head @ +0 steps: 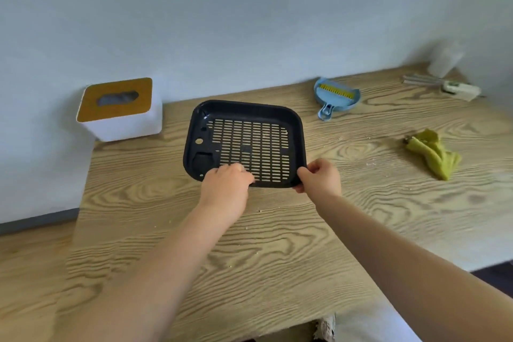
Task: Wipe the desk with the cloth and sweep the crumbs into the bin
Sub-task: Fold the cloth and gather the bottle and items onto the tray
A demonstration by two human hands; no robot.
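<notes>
A black slotted tray (244, 116) lies on the wooden desk (277, 244), in the middle. My left hand (226, 182) grips its near edge with the fingers curled over the rim. At the tray's near right corner, my right hand (319, 176) pinches the rim. A crumpled yellow-green cloth (433, 153) lies on the desk to the right, apart from both hands. At the back sits a small blue dustpan with a yellow brush (336, 96). Small pale crumbs (259, 211) are scattered on the desk. A white bin with a wooden lid (119, 108) stands at the back left.
A white tool with a metal part (455, 87) lies at the back right, near a pale translucent container (444, 60). The wall runs behind the desk. The desk's left edge drops off past the bin. A shoe (327, 326) shows below the near edge.
</notes>
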